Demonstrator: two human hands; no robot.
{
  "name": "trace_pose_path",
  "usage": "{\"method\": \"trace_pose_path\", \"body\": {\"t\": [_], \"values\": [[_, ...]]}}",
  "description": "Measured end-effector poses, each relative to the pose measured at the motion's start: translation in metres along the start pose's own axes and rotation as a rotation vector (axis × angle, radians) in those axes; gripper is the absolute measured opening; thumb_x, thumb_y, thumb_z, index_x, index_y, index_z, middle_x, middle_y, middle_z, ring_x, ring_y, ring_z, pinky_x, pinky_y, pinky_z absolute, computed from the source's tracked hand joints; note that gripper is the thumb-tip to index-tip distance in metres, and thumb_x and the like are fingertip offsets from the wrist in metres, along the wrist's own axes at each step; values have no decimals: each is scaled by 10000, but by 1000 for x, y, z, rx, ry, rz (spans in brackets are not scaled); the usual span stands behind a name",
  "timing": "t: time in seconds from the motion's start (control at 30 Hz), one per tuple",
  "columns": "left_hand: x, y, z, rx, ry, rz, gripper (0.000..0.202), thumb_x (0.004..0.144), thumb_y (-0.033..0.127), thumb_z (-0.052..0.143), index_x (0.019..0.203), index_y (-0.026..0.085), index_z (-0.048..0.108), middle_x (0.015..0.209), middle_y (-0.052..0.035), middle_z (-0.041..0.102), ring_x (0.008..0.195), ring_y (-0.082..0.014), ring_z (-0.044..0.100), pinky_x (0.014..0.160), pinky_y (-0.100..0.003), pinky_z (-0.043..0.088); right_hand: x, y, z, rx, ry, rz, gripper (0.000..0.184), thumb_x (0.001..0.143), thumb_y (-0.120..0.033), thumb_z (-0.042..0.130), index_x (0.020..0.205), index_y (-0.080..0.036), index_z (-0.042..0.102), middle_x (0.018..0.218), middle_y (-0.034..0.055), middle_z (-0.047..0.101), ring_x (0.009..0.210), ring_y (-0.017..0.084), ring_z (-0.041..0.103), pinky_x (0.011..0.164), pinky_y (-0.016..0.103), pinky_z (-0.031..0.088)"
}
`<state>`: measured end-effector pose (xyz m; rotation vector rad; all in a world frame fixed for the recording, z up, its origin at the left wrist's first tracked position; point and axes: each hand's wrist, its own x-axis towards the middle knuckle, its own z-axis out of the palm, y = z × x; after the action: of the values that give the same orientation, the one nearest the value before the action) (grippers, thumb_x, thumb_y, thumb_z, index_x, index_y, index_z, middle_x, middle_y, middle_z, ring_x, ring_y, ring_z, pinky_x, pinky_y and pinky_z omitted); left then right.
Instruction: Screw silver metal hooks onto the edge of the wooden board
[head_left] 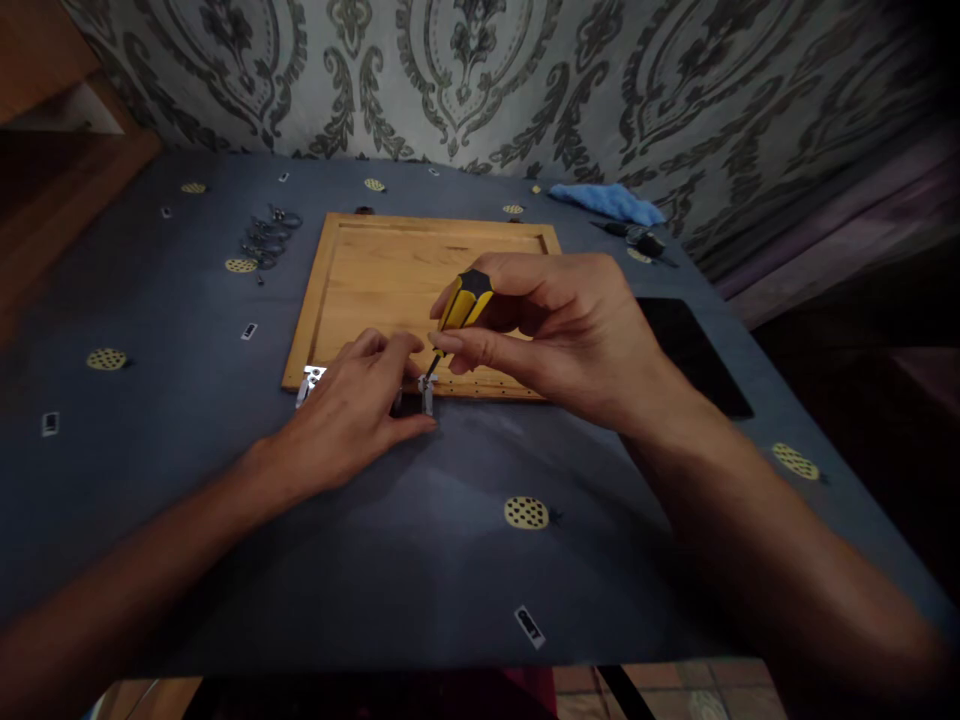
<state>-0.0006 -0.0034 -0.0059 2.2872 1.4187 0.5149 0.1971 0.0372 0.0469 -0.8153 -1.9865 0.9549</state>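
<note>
A wooden panel with a raised frame [390, 290] lies flat on the table. At its near edge is a small metal hinge [427, 393]. My left hand [349, 395] rests over that edge, with thumb and fingers closed around the hinge. A second shiny metal piece [311, 378] shows at the panel's near left corner, partly covered by the same hand. My right hand [555, 335] grips a yellow and black screwdriver [465, 300] by its handle, tilted, with the tip down at the hinge. The right hand hides part of the panel's right side.
Several metal rings or clips [266, 238] lie at the back left. A blue cloth [607, 203] and a dark tool [641, 240] lie at the back right. A flat black object [694, 355] sits right of the panel. A patterned wall stands behind the table [225, 560].
</note>
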Motion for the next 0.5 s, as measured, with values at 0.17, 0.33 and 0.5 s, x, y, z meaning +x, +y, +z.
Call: {"method": "trace_pose_path", "body": {"t": [0.17,0.33,0.5], "values": [[0,0,1,-5,31,23,456,794,307,813,1118,233,501,1081,-46,675,1142,-302,598,921,-456,510,2,5,8,-77,70,5,369,776,-470,833,695,-212,582,638,-42,537,565,117,578,469,254,438],[1,1,0,5,20,2,478,795,312,801,1161,238,502,1057,-51,679,1097,-302,604,900,-462,520,3,3,3,57,-36,25,310,784,-442,835,858,-211,642,767,-26,621,608,125,652,514,261,518],[1,2,-1,20,-1,1,554,799,313,809,1238,225,483,1073,-65,688,1132,-305,581,912,-455,511,3,3,-1,98,-88,35,294,828,-459,791,890,-199,670,811,0,661,632,135,675,552,278,564]]}}
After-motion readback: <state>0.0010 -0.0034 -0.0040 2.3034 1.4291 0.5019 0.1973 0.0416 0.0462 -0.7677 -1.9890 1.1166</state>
